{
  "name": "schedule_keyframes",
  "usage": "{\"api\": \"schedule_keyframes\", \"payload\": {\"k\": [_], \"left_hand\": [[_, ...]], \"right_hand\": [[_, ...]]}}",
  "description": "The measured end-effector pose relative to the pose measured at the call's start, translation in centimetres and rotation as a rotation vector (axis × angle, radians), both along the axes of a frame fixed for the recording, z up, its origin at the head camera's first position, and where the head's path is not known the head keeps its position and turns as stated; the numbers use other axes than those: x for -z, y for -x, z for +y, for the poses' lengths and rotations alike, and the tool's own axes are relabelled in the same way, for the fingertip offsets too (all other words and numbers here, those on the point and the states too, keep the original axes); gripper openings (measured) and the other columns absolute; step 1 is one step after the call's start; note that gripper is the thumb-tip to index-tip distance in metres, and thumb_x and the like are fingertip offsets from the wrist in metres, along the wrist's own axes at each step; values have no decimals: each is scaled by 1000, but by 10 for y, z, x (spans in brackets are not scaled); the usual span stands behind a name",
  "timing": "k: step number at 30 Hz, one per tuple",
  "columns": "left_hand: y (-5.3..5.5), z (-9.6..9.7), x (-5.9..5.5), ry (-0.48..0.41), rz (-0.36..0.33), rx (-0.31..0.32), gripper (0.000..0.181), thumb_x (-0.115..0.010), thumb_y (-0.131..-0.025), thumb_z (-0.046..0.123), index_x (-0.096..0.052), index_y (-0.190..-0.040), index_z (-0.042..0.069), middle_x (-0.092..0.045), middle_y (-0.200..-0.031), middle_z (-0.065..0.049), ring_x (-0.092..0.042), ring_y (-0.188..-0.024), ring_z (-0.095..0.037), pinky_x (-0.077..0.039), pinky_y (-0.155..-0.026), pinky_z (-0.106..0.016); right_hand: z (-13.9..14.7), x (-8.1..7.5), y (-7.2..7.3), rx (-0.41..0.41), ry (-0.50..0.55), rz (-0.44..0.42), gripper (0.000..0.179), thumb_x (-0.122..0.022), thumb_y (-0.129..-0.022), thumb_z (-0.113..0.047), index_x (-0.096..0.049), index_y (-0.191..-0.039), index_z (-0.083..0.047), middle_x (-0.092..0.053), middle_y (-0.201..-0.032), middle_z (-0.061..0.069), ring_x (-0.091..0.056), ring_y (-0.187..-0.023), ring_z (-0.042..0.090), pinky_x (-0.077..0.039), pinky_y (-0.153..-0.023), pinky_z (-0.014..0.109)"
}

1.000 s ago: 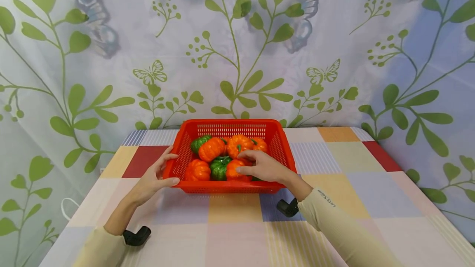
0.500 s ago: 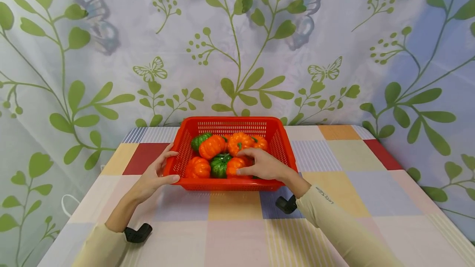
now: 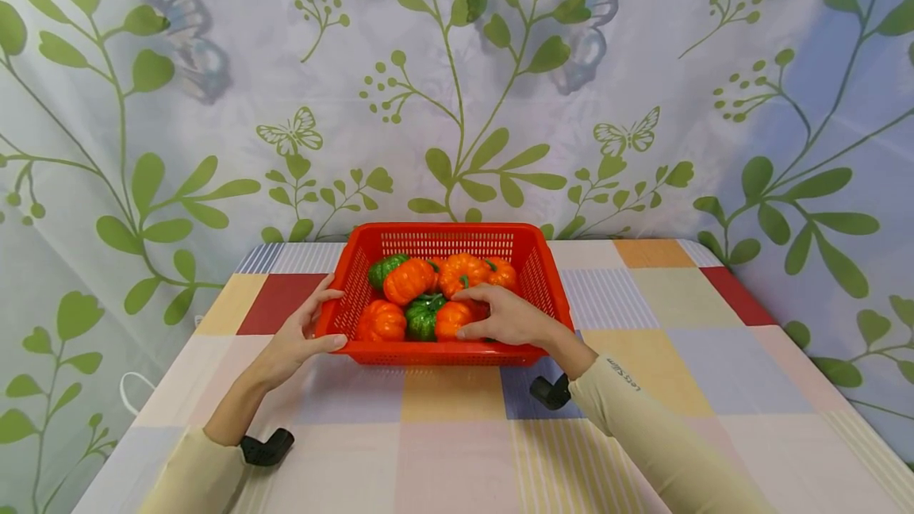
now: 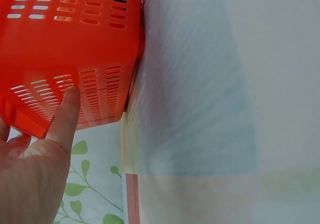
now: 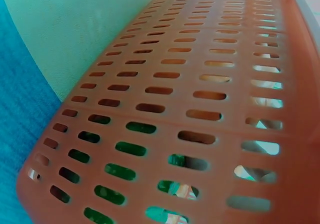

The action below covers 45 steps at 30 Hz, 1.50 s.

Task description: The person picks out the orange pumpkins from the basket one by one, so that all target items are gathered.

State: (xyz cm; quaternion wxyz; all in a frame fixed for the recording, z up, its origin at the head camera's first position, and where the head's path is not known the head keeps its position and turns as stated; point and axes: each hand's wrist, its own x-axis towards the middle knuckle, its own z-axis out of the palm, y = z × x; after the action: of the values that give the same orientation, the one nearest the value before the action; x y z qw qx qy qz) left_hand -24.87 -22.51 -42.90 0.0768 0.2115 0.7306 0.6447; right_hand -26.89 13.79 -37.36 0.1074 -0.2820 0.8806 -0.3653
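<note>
At near side of red basket (image 3: pixel 428 353), right of centre | with right hand (image 3: pixel 510 316), pinching orange pumpkin (image 3: pixel 451 320) | with left hand (image 3: pixel 293 347), apart, gripping basket at near left corner | best to squeeze evenly on glossy skin, clear of green pumpkin (image 3: pixel 423 317) just left

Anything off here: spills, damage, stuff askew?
Only the right wrist view's colours: the basket looks brownish there, yet bright red in the other views. No spill or damage visible; the pumpkins in sight lie inside it.

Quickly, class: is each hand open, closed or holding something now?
Left hand: holding the red basket at its near left corner.
Right hand: holding an orange pumpkin inside it.
</note>
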Motion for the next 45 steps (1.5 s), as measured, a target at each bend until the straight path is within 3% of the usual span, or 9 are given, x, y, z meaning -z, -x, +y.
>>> {"api": "schedule_keyframes", "payload": {"k": [9,17,31,39,45], "left_hand": [[0,-1,1,23,9,-17,65,-66,-91,11,-31,-146,0,0,-165,3,-22,-140,-38,-52,-91,-28],[1,0,1,23,15,-19,64,-65,-92,11,-32,-145,-1,0,-165,3,-23,-139,-36,-51,-92,-27],[1,-1,1,17,17,-19,67,-65,-92,10,-30,-149,0,0,-165,3,-21,-141,-35,-50,-93,-26],[0,-3,1,8,17,-26,68,-65,-92,9,-30,-150,0,0,-165,4,-21,-142,-35,-50,-93,-26],[1,-2,2,12,18,-19,67,-65,-93,10,-31,-151,3,0,-165,6,-20,-142,-33,-49,-95,-25]], "right_hand": [[0,0,1,23,112,-62,46,-78,-86,-26,-64,-127,-10,-59,-128,2,-50,-117,22,-41,-102,44],[-1,-1,2,16,114,-41,38,-78,-86,-24,-66,-120,-11,-63,-120,1,-53,-114,21,-42,-102,43],[3,-2,-1,46,86,10,55,-80,-83,-30,-64,-130,-8,-57,-134,7,-49,-124,25,-41,-104,45],[1,-2,2,62,119,12,45,-82,-81,-29,-66,-119,-9,-63,-121,3,-55,-111,21,-45,-98,41],[6,-4,-3,90,137,42,49,-79,-83,-31,-64,-124,-7,-62,-118,3,-55,-108,22,-46,-95,43]]}}
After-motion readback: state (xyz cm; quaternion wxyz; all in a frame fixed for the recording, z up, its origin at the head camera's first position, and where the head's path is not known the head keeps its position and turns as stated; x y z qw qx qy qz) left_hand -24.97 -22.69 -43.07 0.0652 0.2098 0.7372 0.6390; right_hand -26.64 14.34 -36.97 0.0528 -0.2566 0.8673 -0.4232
